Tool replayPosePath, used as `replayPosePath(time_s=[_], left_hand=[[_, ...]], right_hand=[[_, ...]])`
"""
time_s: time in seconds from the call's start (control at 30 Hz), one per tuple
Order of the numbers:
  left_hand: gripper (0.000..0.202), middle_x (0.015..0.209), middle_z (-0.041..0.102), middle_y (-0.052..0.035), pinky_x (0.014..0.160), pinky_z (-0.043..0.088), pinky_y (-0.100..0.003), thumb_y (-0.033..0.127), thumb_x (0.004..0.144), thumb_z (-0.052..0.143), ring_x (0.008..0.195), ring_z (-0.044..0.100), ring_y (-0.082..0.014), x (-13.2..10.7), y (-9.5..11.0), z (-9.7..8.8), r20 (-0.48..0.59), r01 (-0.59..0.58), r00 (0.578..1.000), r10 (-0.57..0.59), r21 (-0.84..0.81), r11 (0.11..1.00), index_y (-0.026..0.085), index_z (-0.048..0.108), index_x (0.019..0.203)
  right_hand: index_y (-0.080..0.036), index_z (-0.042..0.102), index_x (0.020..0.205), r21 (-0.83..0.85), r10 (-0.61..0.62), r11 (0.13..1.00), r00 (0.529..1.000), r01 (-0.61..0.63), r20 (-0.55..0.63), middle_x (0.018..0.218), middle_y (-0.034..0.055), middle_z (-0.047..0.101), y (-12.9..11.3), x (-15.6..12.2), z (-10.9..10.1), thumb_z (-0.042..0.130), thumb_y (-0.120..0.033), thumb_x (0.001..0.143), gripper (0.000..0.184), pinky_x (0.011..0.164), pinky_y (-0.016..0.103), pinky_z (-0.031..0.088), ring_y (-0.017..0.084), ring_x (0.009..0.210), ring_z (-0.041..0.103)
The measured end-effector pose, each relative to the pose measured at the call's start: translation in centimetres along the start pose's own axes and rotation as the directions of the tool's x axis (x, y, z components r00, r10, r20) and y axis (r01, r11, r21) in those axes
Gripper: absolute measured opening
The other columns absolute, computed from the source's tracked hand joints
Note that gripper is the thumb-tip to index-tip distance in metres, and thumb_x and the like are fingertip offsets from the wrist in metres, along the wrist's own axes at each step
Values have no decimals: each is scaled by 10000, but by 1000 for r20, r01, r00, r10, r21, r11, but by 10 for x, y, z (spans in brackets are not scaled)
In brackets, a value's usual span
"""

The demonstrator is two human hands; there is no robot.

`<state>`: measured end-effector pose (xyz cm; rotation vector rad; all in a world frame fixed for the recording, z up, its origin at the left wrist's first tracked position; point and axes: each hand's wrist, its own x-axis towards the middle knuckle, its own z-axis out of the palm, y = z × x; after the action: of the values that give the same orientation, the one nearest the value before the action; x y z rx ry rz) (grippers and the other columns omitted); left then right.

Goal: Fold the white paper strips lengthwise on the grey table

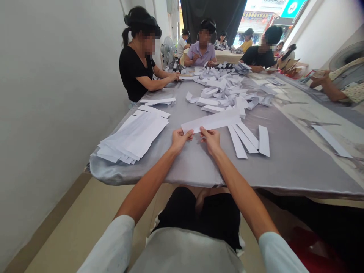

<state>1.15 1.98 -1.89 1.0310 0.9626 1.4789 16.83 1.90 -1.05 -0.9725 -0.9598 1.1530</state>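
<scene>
Between both hands I hold a long white paper strip (212,120) above the table, slanting up to the right. My left hand (181,139) pinches its left end between thumb and fingers. A little to the right, my right hand (209,138) grips the strip's lower edge with the thumb on top. Left of my hands lies a stack of flat white paper sheets (136,134), loosely fanned. On the right, several folded paper strips (246,138) rest side by side, their upper ends partly behind the held strip.
A large heap of folded white paper pieces (224,89) covers the far middle of the grey cloth-covered table (196,167). A person in black (138,68) works at the left edge; others sit around the table. One loose strip (332,140) lies far right. A wall (57,94) stands left.
</scene>
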Motion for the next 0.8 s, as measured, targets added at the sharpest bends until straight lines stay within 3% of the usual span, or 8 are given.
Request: replayPosePath(time_s=[0.2,0.4,0.63,0.8], left_hand=[[513,868,781,-91,663,584,-293,470,593,983,643,659,-131,0,1,1,-19,-8,1000,6,-66,998,110,779,895],[583,981,809,-138,849,642,-405,427,534,1020,843,762,-239,-10,3,14,35,38,999,-34,-109,993,104,793,964],[512,906,789,-130,773,629,-385,404,602,994,717,725,-192,-9,6,10,32,39,999,-37,-76,996,96,768,942],[517,908,784,-127,731,622,-362,386,584,1001,687,701,-173,-5,7,5,7,31,1000,-31,-76,997,96,758,936]], right_hand=[[-168,698,770,5,-41,999,999,41,-14,756,52,703,-1,2,-2,908,-642,647,533,446,237,466,128,595,592],[-162,695,703,9,-28,1000,999,28,28,679,44,686,5,-2,3,886,-677,672,550,467,248,493,113,528,560],[-157,706,724,-9,-1,1000,999,2,48,746,80,724,3,-4,6,873,-709,669,580,470,257,517,144,598,618],[-168,683,711,24,-15,1000,999,16,-43,714,66,700,2,3,-1,879,-727,645,596,474,263,510,142,587,605]])
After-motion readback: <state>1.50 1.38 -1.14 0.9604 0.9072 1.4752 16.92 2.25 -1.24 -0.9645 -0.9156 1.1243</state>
